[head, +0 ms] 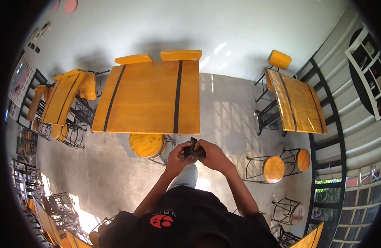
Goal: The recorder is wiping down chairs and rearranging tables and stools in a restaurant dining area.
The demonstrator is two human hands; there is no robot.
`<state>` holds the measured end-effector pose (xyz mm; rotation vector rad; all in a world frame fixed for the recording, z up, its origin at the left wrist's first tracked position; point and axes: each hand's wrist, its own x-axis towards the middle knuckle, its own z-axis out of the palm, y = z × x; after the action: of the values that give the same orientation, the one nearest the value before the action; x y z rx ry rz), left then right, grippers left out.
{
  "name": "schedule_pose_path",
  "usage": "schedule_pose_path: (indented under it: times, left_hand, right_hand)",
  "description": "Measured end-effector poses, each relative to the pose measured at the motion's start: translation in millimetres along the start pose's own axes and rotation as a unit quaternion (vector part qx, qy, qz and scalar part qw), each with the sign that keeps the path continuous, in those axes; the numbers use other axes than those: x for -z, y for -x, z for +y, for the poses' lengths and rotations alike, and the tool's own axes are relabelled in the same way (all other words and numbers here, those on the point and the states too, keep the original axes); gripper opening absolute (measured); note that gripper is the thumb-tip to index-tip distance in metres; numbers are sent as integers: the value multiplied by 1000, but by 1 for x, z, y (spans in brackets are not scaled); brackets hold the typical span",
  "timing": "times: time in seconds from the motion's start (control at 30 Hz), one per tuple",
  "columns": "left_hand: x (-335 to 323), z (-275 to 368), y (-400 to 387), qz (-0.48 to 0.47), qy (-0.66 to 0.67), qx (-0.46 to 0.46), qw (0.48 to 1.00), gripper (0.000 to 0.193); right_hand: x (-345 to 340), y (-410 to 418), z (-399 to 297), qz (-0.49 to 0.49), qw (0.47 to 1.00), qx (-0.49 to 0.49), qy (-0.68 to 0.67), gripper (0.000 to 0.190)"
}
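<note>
Both hands meet in front of my body, holding a small black object (199, 151) whose exact kind is too dark and small to tell. My left hand (178, 157) grips it from the left, fingers curled around its side. From the right, my right hand (213, 155) pinches it with the thumb and fingers. Part of the object is hidden behind the fingers. Just beyond the hands lies the near edge of a wooden table (144, 96) with two dark stripes across its top.
A round yellow stool (147, 145) stands partly under the table's near edge. To the right are a smaller wooden table (297, 100) and round stools (273, 169). More tables (61, 99) and chairs crowd the left. A pale wall (178, 28) rises behind the central table.
</note>
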<state>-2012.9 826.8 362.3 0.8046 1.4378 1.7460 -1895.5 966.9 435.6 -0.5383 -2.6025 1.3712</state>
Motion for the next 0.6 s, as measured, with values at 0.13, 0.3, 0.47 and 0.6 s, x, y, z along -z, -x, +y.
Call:
schedule_pose_path:
  times: [0.13,0.3,0.47,0.6]
  left_hand:
    - [-15,-41,-103,27,56,25,998,27]
    - [-45,-55,-246,84,19,-8,996,23]
    - [-77,-18,-376,30,-34,-85,995,21]
    - [-87,-20,-460,42,35,41,998,25]
  right_hand:
    - [57,-79,55,-23,1000,-17,-11,31]
    - [118,-169,128,12,997,-49,-63,53]
    - [204,-250,160,-6,989,-119,-85,45]
    - [259,-319,232,3,984,-64,-164,36]
